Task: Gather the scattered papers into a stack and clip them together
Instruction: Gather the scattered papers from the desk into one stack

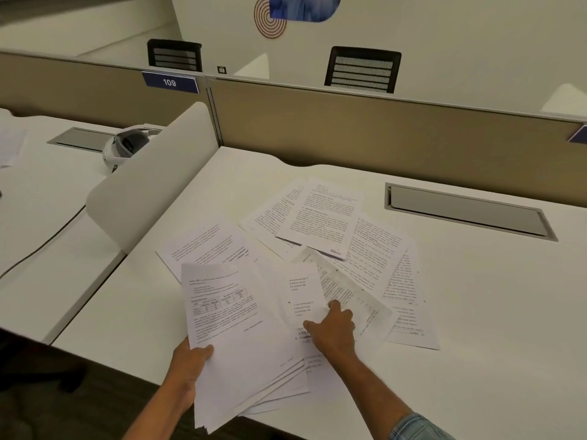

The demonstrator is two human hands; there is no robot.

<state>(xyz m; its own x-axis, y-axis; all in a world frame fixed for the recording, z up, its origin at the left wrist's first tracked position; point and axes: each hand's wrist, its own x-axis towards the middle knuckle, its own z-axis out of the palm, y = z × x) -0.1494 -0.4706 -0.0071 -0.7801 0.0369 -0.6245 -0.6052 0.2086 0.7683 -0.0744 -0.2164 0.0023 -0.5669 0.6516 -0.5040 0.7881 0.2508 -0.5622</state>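
Note:
My left hand (190, 360) grips a loose stack of printed papers (235, 328) by its left edge, held over the front of the white desk (476, 328). My right hand (333, 331) pinches a curled sheet (301, 293) that lifts off the desk in the middle. Several more printed sheets (324, 217) lie fanned and overlapping behind and to the right of that hand. One sheet (206, 246) lies flat behind the held stack. No clip is visible.
A grey cable tray lid (467, 214) sits recessed at the desk's back right. A rounded white divider (152, 185) bounds the left side, with a white headset (127, 147) on the neighbouring desk. A tan partition (381, 131) closes the back.

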